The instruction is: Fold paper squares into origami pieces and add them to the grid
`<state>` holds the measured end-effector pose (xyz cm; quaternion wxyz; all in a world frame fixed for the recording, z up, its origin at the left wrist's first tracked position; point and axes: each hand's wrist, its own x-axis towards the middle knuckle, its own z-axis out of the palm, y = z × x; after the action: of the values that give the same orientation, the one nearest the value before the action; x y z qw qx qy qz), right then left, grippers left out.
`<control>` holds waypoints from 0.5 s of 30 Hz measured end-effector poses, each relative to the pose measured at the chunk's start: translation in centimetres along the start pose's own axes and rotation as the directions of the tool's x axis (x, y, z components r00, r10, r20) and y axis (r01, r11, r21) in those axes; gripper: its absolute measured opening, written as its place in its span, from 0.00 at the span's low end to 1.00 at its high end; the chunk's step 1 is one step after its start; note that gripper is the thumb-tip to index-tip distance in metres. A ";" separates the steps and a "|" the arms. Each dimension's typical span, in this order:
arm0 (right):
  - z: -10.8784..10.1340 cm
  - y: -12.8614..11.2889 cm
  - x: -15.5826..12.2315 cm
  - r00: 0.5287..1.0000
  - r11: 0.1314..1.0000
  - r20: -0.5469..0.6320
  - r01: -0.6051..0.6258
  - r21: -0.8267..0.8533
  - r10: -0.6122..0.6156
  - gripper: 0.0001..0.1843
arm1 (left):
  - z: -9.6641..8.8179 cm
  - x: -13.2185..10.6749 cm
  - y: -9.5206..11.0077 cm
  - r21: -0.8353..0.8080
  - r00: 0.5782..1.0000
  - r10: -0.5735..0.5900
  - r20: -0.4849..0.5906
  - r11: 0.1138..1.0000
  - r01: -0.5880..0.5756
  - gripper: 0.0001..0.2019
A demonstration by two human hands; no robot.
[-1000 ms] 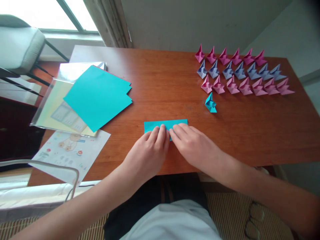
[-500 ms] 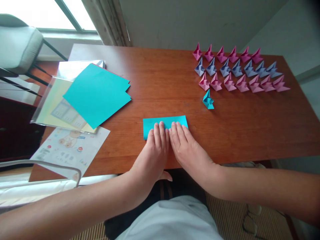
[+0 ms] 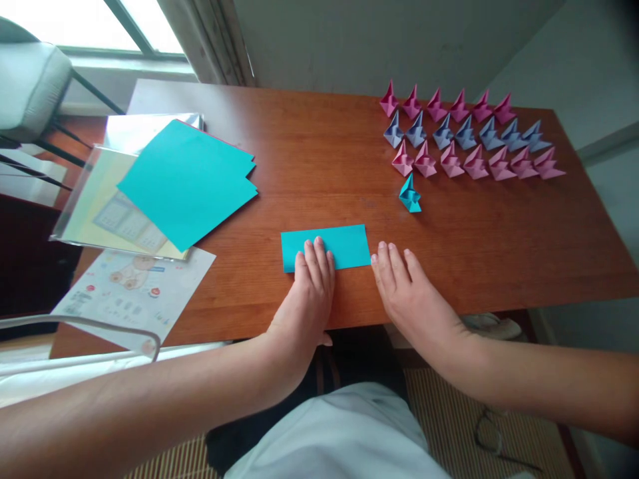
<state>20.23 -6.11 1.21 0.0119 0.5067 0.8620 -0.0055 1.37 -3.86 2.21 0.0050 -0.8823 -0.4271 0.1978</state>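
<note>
A turquoise sheet of paper (image 3: 349, 245), folded into a long rectangle, lies near the front edge of the table. My left hand (image 3: 312, 279) rests flat across its lower middle, fingers stretched forward and pressing on it. Just off the paper's right end, my right hand (image 3: 404, 283) lies on the wood with its fingers extended and nothing in them. Beyond it, to the upper right, stands one folded turquoise origami piece (image 3: 410, 195).
Behind that piece are rows of pink origami (image 3: 475, 163), lavender origami (image 3: 465, 134) and magenta origami (image 3: 459, 105). On the left, turquoise sheets (image 3: 187, 183) overlap a clear plastic packet (image 3: 74, 199); a printed sheet (image 3: 134, 293) lies in front. A chair (image 3: 34, 86) stands beyond the table (image 3: 319, 166).
My right hand has slid rightward along the folded paper and past its right end, uncovering that half. My left hand stays on the paper. The whole view has shifted slightly.
</note>
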 end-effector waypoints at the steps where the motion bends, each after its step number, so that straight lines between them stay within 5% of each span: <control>1: -0.2 0.2 -0.2 1.000 0.999 0.017 -0.004 -0.044 0.005 0.33 | 0.0 0.0 0.0 0.000 1.000 -0.001 0.000 1.000 0.001 0.65; 10: -0.4 -2.6 1.7 0.995 0.994 0.018 0.094 -0.057 -0.093 0.32 | -0.2 0.1 0.3 0.105 1.000 0.007 0.021 0.994 -0.009 0.65; 15: 0.1 -3.2 1.9 0.995 0.995 0.037 0.093 -0.043 -0.091 0.32 | 1.1 -1.1 -0.4 0.048 0.996 0.000 -0.085 0.999 0.004 0.53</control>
<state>16.52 -5.99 1.04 0.0380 0.4658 0.8841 0.0046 0.07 -4.60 1.65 0.0448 -0.8890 -0.4226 0.1704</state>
